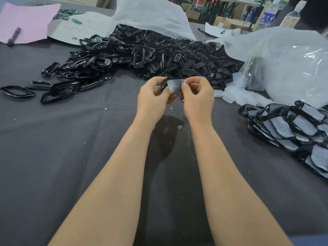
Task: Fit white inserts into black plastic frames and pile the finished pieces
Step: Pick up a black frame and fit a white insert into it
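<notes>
We held one frame [162, 86] and one insert [174, 85] between both hands, raised above the cloth [71, 157]; our left hand [153, 97] curled its fingers round the frame's edge, thumb on top; our right hand [197, 96] pinched the insert's right edge between thumb and forefinger. The insert lay across the frame's opening, not yet seated as far as we could judge; most of the frame was hidden behind our fingers. So the fitting step was in hand. Beyond the grip lay the heap [142, 54] of bare frames; just right of it, spare inserts [236, 95]; further right and nearer us, the pile [287, 126] of finished pieces. Next, we judged, the insert wanted pressing flat into the frame all round; then a carry rightward to the pile.
</notes>
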`<action>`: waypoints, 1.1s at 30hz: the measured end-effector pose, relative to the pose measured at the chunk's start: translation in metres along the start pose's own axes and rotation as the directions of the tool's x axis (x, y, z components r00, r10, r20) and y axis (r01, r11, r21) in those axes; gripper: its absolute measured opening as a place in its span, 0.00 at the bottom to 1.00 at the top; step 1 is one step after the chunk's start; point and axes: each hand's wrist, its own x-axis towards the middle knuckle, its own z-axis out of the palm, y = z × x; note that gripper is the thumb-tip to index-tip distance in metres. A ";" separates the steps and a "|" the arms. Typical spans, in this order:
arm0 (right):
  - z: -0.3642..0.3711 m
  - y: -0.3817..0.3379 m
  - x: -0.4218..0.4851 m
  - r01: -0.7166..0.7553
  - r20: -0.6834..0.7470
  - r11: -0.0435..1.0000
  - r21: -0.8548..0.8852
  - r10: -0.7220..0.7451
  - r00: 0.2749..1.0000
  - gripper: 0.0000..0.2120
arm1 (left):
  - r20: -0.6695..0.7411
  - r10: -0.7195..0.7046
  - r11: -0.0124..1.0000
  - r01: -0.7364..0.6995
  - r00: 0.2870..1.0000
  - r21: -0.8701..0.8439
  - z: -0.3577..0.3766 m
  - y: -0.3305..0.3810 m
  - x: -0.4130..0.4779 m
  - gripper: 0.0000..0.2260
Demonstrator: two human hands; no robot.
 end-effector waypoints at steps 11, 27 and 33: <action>0.001 0.005 0.002 -0.072 -0.071 0.992 0.100 0.079 0.994 0.09 | 0.028 -0.053 0.997 0.054 0.998 -0.058 0.003 0.002 -0.001 0.08; 0.000 0.008 0.006 -0.208 0.076 0.958 0.196 0.197 0.978 0.04 | 0.041 0.046 0.990 -0.051 0.998 0.135 -0.002 -0.001 -0.002 0.10; 0.002 0.005 0.003 -0.207 0.163 0.948 0.243 0.171 0.972 0.10 | -0.011 -0.012 0.991 0.014 1.000 0.130 -0.002 -0.001 0.000 0.06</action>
